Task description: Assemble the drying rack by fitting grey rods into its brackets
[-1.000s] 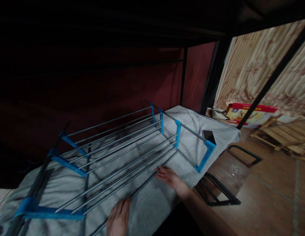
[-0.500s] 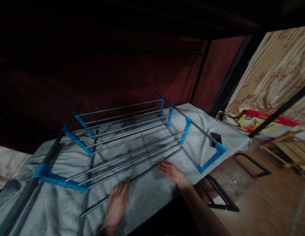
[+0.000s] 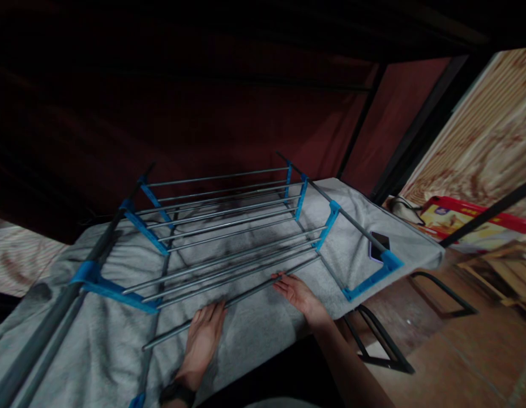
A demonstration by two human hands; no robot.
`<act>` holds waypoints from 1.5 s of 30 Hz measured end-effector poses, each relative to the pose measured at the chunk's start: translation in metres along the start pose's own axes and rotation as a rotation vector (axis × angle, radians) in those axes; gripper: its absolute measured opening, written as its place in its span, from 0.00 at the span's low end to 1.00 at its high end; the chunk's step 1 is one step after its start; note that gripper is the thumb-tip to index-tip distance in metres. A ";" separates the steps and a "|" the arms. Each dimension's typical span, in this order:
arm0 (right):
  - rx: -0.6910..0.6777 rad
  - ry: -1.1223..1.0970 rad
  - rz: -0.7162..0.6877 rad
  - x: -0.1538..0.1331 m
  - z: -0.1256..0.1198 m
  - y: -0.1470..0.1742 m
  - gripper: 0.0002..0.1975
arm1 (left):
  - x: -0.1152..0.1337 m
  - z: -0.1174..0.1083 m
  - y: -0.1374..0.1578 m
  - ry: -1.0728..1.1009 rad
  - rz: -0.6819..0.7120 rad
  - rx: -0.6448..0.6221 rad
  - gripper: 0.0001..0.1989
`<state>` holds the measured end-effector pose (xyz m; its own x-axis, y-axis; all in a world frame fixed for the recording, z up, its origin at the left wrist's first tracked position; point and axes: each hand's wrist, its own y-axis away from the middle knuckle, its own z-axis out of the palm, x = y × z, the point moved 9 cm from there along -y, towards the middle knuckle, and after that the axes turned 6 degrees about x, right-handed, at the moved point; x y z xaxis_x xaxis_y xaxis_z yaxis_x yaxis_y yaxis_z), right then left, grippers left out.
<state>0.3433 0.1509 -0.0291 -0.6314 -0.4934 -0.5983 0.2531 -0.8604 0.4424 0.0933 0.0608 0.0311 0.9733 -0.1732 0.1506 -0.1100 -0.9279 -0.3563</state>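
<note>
A long grey metal rod (image 3: 254,290) lies slantwise along the near side of a rack with blue plastic brackets (image 3: 118,294) and grey tubes. My left hand (image 3: 205,331) is laid over this rod near its left part, fingers curled across it. Farther right, my right hand (image 3: 297,296) has the same rod at its fingers, palm partly turned up. The rod's left end (image 3: 146,347) sticks out past my left hand, apart from the left bracket. Its right end reaches close to a blue bracket (image 3: 328,226). Several parallel rods (image 3: 229,258) span the rack behind it.
The rack rests on a grey blanket (image 3: 263,334) over a bed. A phone (image 3: 378,243) lies at the right, beside a corner bracket (image 3: 375,277). Black metal frames (image 3: 384,340), a red and yellow box (image 3: 462,218) and a wooden stool (image 3: 500,269) stand beyond the bed's edge.
The view has shifted a little, so the rack sits farther right. Both hands keep their places on the rod, whose left end appears slightly higher in view.
</note>
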 end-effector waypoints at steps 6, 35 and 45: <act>-0.001 0.005 0.016 0.001 -0.001 -0.001 0.11 | -0.003 0.004 0.002 -0.009 -0.022 -0.020 0.20; -0.015 0.162 -0.070 0.003 -0.009 -0.002 0.09 | 0.013 -0.011 -0.001 0.081 -0.040 -0.011 0.17; 0.038 0.314 -0.083 0.001 -0.026 -0.009 0.08 | 0.016 -0.014 0.005 0.099 -0.082 0.008 0.14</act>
<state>0.3596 0.1548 -0.0506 -0.3902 -0.4425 -0.8074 0.1791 -0.8967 0.4049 0.1056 0.0489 0.0443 0.9544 -0.1292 0.2691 -0.0293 -0.9377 -0.3462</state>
